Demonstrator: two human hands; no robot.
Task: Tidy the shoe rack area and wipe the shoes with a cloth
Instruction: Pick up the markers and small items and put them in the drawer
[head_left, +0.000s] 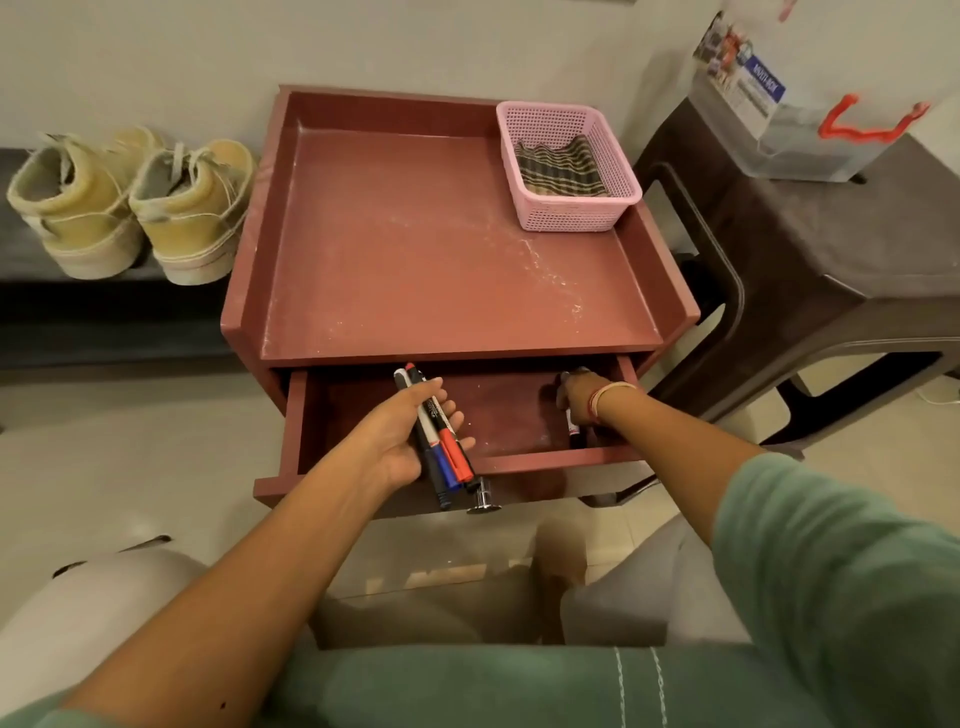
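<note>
The left hand reaches forward, palm turned up and inward, fingers curled around a bundle of markers with black, blue and red caps, held over the front edge of the open drawer. The right hand stretches into the drawer's right back corner, knuckles up, fingers closed around something dark; a bangle circles its wrist. One more marker lies on the drawer floor just below that hand. The drawer belongs to a reddish-brown wooden cabinet whose flat, rimmed top is dusty and streaked. In its right back corner sits a pink perforated plastic basket holding a folded striped cloth. A pair of worn yellowish canvas shoes stands on a dark ledge left of the cabinet. A brown plastic stool stands on the right.
</note>
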